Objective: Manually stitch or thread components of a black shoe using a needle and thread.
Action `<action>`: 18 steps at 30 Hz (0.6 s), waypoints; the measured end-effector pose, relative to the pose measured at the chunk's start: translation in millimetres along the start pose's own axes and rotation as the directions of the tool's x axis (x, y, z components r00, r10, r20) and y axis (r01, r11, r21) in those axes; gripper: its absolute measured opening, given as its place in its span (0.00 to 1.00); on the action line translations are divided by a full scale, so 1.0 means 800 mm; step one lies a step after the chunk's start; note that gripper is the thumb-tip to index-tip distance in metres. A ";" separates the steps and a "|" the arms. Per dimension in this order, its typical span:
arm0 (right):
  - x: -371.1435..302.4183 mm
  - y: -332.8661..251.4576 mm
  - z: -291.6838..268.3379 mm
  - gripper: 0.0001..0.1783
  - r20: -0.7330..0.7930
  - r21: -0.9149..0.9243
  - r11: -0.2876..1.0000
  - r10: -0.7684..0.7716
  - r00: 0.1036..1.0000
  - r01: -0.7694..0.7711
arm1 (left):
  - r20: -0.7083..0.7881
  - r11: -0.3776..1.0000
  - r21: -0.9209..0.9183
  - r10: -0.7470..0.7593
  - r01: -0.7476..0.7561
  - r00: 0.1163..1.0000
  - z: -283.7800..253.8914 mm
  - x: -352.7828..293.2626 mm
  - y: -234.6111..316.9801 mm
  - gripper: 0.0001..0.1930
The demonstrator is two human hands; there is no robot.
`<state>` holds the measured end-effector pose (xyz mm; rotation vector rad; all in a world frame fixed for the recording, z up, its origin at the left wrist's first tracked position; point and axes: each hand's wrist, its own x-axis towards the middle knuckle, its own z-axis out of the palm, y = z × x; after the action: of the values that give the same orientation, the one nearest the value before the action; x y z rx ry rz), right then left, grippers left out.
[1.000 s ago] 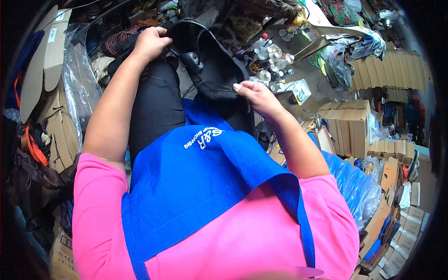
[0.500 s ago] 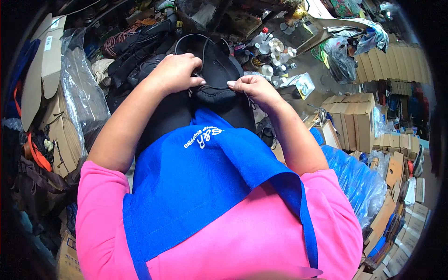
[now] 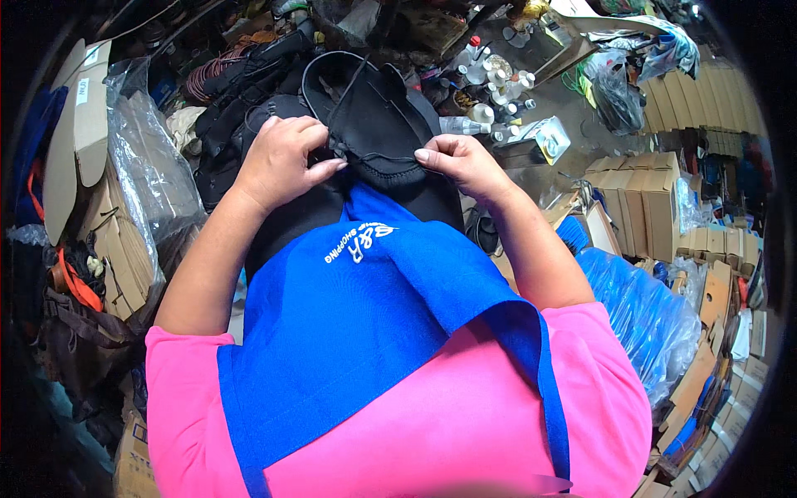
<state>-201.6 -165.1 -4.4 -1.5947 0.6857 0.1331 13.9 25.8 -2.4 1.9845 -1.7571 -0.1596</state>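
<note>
A black fabric piece (image 3: 378,124), shaped like a shoe upper, rests over my dark-clad lap, its curved, stitched near edge facing me. A thin black cord (image 3: 386,157) runs across that edge. My left hand (image 3: 286,158) is closed at the near-left side, thumb and fingers pinching at the edge or the cord. On the other side my right hand (image 3: 462,164) pinches the right end of the cord by thumb and forefinger. A black band (image 3: 309,79) loops up from the far left of the piece. My blue apron (image 3: 365,290) lies just below.
White and clear bottles (image 3: 498,79) cluster on the floor at the far right. Cardboard boxes (image 3: 639,203) and a blue plastic-wrapped bundle (image 3: 639,315) stand to my right. Dark fabric (image 3: 237,108) is heaped at far left, beside clear plastic sheeting (image 3: 154,158) and cardboard (image 3: 70,174).
My left hand has shifted left and slightly nearer, and my right hand slightly right, so they are farther apart. More of the black piece's inside shows; both hands still pinch.
</note>
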 end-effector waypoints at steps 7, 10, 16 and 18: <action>0.012 -0.016 0.013 0.16 -0.046 -0.126 0.978 -0.174 0.984 0.167 | -0.084 0.924 0.053 -0.375 0.380 0.923 0.003 0.059 -0.022 0.14; 0.026 -0.027 0.015 0.16 -0.064 -0.325 0.933 -0.184 0.981 0.154 | -0.113 0.797 0.086 -0.588 0.598 0.801 -0.023 0.071 -0.104 0.15; 0.038 -0.021 0.000 0.16 0.058 -0.464 0.854 -0.235 0.970 0.235 | -0.266 0.881 0.174 -0.387 0.439 0.883 -0.043 0.037 -0.115 0.15; 0.046 -0.015 -0.019 0.15 0.158 -0.359 0.912 -0.149 0.976 0.198 | -0.144 0.980 -0.105 -0.181 0.167 0.973 -0.027 0.038 -0.031 0.16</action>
<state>-170.3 -192.0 -9.0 -1.9868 0.4304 0.2432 49.9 3.7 13.1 2.0254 -1.4551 -0.1400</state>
